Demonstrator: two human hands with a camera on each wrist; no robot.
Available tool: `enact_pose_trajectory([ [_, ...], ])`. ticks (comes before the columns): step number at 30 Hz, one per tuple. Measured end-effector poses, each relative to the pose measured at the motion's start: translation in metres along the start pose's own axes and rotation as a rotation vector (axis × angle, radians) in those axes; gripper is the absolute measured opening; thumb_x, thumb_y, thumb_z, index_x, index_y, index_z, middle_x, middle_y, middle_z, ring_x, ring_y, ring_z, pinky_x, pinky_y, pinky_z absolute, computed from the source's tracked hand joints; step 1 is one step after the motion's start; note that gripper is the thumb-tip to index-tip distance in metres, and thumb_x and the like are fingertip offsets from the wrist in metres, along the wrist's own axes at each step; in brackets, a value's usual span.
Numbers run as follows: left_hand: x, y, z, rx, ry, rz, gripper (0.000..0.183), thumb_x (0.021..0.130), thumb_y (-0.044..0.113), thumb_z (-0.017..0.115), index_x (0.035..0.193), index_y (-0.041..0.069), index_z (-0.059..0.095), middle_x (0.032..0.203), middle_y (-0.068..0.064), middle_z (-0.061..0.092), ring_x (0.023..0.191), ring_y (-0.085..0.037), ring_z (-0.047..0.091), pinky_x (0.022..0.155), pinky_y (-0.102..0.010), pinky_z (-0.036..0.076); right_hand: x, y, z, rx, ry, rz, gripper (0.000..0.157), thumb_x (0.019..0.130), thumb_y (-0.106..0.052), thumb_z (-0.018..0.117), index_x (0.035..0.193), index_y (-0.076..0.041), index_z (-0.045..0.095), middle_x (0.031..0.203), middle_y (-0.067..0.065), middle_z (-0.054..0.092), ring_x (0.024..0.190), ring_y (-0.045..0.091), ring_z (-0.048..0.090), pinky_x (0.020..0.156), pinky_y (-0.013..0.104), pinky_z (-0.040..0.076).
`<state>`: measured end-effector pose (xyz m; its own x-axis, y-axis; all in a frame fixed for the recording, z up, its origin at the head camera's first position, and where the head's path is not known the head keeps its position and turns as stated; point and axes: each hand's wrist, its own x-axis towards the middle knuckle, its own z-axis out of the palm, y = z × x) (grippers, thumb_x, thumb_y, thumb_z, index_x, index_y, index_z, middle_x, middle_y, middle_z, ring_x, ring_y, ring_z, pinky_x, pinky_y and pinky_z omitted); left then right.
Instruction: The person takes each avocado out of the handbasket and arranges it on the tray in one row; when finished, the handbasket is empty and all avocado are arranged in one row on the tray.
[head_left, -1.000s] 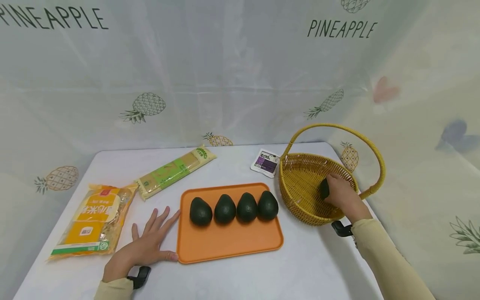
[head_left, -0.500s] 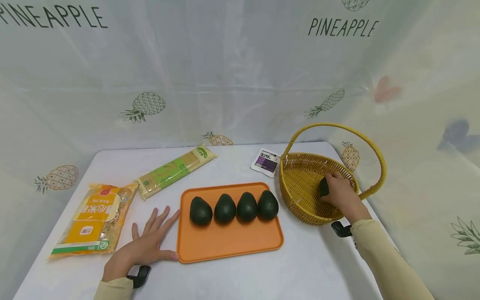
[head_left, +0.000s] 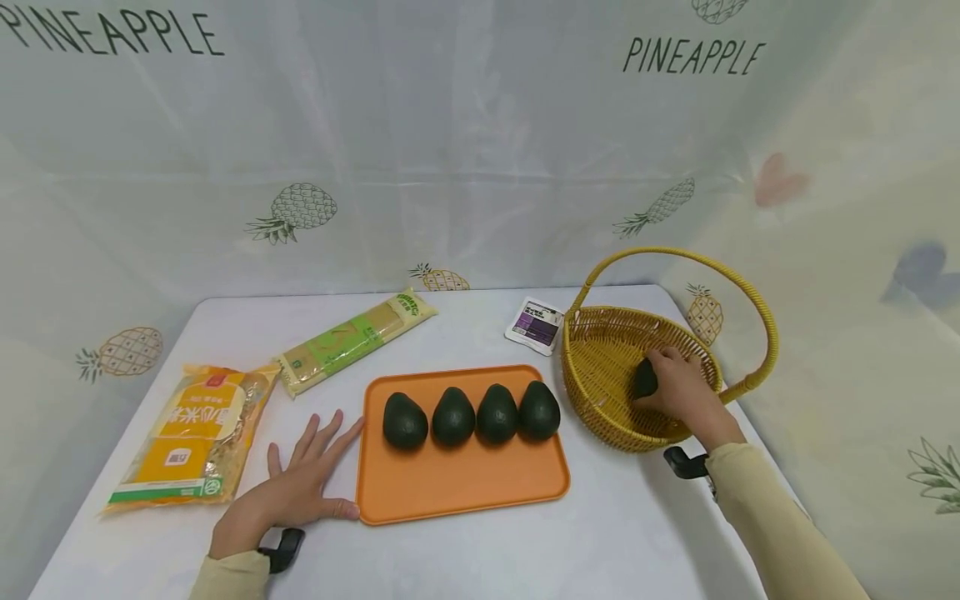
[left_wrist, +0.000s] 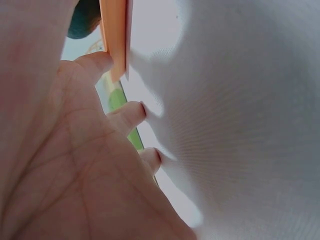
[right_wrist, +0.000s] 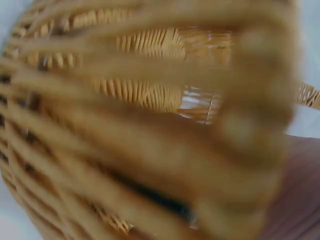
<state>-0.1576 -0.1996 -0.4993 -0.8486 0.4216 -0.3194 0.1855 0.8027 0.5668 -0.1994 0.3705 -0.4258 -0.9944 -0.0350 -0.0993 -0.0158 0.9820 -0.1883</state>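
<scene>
Inside the yellow wicker basket [head_left: 600,408], my right hand [head_left: 681,390] grips a dark green avocado [head_left: 644,379], partly covered by the fingers. In the right wrist view the basket's weave [right_wrist: 125,65] blocks most of the hand, and a dark green sliver shows through the gaps. My left hand [head_left: 292,492] lies spread on the table, its thumb and index fingertip at the left edge of an orange tray [head_left: 465,483]. On that tray several avocados [head_left: 453,417] stand in a row. The left wrist view shows the palm [left_wrist: 75,165] with a fingertip against the tray's side [left_wrist: 115,35].
Left of the tray lies an orange-and-clear food bag [head_left: 191,433]. Behind it is a long green-labelled noodle pack [head_left: 356,340]. A small white-and-purple packet [head_left: 535,325] sits just left of the basket, whose tall handle [head_left: 705,262] arches above it.
The avocado in my right hand has shifted slightly left within the basket. My left hand stays at the tray's edge; the head view has moved a little.
</scene>
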Motion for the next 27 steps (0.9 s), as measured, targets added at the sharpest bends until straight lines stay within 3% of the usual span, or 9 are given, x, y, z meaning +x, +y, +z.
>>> enact_pose_trajectory([
  [3, 0.000, -0.001, 0.000, -0.003, -0.006, -0.005, 0.129, 0.071, 0.061, 0.091, 0.173, 0.029, 0.018, 0.181, -0.021, -0.002, 0.161, -0.059, -0.014, 0.106, -0.093, -0.020, 0.000, -0.003, 0.000, 0.028, -0.005, -0.013, 0.089, 0.080, -0.028, 0.095, 0.145, 0.015, 0.051, 0.141, 0.045, 0.049, 0.121, 0.060, 0.046, 0.094, 0.067, 0.045],
  [10, 0.004, -0.002, 0.000, 0.005, 0.013, 0.023, 0.128, 0.071, 0.062, 0.091, 0.172, 0.030, 0.019, 0.181, -0.021, 0.000, 0.162, -0.059, -0.012, 0.105, -0.094, -0.019, 0.000, -0.008, -0.005, 0.046, 0.012, -0.040, 0.094, 0.083, -0.028, 0.093, 0.152, 0.012, 0.044, 0.146, 0.045, 0.044, 0.127, 0.063, 0.043, 0.098, 0.072, 0.047],
  [18, 0.003, -0.001, 0.000, 0.001, 0.018, 0.019, 0.129, 0.070, 0.062, 0.091, 0.172, 0.029, 0.019, 0.181, -0.021, 0.001, 0.161, -0.059, -0.011, 0.106, -0.094, -0.018, -0.001, -0.018, -0.009, 0.074, 0.038, -0.085, 0.093, 0.084, -0.029, 0.092, 0.154, 0.011, 0.044, 0.147, 0.042, 0.044, 0.127, 0.062, 0.046, 0.093, 0.070, 0.055],
  [27, 0.001, -0.001, 0.000, -0.006, 0.017, 0.009, 0.130, 0.070, 0.062, 0.091, 0.172, 0.028, 0.020, 0.181, -0.022, 0.001, 0.161, -0.060, -0.011, 0.106, -0.094, -0.019, -0.005, -0.039, -0.018, 0.070, 0.045, -0.086, 0.093, 0.086, -0.028, 0.090, 0.157, 0.008, 0.041, 0.153, 0.040, 0.041, 0.134, 0.061, 0.042, 0.100, 0.073, 0.053],
])
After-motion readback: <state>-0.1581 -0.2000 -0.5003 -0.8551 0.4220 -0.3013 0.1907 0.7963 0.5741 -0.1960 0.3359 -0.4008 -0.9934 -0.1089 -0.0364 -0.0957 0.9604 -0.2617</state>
